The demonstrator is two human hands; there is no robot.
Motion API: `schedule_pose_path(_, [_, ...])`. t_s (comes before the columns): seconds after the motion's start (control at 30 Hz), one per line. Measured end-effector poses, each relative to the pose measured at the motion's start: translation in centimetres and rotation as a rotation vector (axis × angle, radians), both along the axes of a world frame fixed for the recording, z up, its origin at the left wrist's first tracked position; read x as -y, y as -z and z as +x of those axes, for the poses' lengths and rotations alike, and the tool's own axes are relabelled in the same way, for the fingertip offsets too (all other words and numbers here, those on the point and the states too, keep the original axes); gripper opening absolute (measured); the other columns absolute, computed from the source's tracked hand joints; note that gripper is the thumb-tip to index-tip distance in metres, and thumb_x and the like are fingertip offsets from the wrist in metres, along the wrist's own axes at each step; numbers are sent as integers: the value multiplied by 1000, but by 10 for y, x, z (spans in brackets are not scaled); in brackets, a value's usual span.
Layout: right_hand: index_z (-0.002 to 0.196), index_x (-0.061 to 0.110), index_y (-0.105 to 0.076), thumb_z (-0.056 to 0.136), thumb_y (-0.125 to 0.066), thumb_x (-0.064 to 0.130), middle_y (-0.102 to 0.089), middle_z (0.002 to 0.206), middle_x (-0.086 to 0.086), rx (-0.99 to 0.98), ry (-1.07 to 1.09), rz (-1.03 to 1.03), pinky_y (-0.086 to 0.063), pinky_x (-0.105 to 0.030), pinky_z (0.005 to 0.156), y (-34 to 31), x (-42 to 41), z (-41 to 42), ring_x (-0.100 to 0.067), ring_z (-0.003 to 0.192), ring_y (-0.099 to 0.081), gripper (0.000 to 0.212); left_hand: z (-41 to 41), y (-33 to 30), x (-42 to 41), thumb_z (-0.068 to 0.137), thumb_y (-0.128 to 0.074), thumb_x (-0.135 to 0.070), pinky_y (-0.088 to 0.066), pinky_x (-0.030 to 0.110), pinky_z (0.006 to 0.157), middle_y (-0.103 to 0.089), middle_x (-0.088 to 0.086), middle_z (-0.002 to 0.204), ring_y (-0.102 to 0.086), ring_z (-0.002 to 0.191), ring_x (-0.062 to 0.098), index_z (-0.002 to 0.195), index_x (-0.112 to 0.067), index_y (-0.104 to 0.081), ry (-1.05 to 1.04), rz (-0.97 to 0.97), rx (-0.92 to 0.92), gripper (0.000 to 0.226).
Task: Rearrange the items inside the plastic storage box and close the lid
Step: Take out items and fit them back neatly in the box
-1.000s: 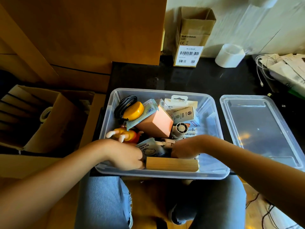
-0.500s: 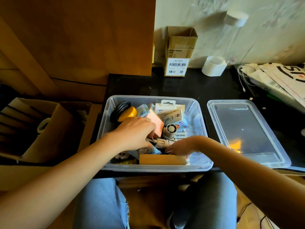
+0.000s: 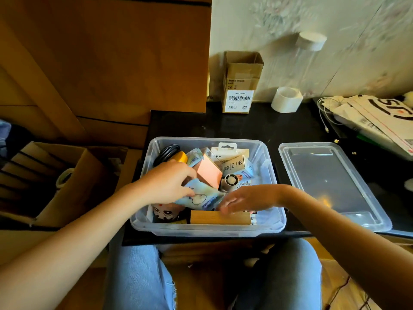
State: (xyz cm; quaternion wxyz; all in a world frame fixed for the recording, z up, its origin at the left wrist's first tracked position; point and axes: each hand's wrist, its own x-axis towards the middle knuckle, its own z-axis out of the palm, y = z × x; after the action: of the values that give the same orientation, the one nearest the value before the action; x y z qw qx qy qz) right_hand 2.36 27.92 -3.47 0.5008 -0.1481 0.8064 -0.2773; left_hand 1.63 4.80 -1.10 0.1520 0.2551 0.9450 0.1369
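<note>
- Head view: left hand (image 3: 166, 183) pinches blue packet (image 3: 199, 198) inside box (image 3: 207, 229)
- right hand (image 3: 248, 198) fingers relaxed, holding nothing, touching wood block (image 3: 220, 217)
- lid (image 3: 330, 184) off, right of that hand

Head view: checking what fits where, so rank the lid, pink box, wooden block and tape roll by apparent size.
1. lid
2. wooden block
3. pink box and tape roll look alike; the roll sits farther away, so unranked.
</note>
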Motion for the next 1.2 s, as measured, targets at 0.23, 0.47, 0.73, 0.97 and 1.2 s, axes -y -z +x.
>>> schedule_pose_path(0.23, [123,18,-61,93,-50,39,-60,127,0,-186,-91,15,-50,-13,82,-4,-8,1,-2,93,-60,38,1,-12,10,82,-71,-34,-30,24,50,-53,1,64,-49,55,15,64,-24,-45,-107,187,26,34])
schedule_pose_path(0.47, [108,9,-69,91,-56,32,-71,105,-4,-274,-74,36,-51,-19,84,-17,-3,-10,-10,86,-68,31,7,-11,23,89,-65,-26,-55,46,58,-70,4,86,-69,81,26,80,-19,-54,-177,318,90,16])
schedule_pose_path(0.73, [102,5,-69,83,-68,19,-71,92,-8,-592,84,401,-56,-25,76,-7,-4,-10,-18,78,-67,23,17,-6,37,90,-62,-16,-53,49,81,-69,4,90,-66,89,18,87,-17,-62,-152,316,208,3])
schedule_pose_path(0.97, [98,4,-66,86,-53,11,-65,86,-9,-636,184,533,-53,-29,69,-14,-8,-17,-19,74,-58,19,23,-5,29,89,-61,-15,-55,26,81,-68,-15,105,-64,93,1,110,-27,-70,47,48,370,26])
schedule_pose_path(1.2, [117,2,-56,92,-52,7,-64,101,-11,-673,-153,608,-43,-23,71,-2,0,-6,-20,86,-59,27,8,-9,-15,94,-46,-9,-46,5,63,-64,-26,80,-62,76,-7,103,-25,-73,62,180,273,32])
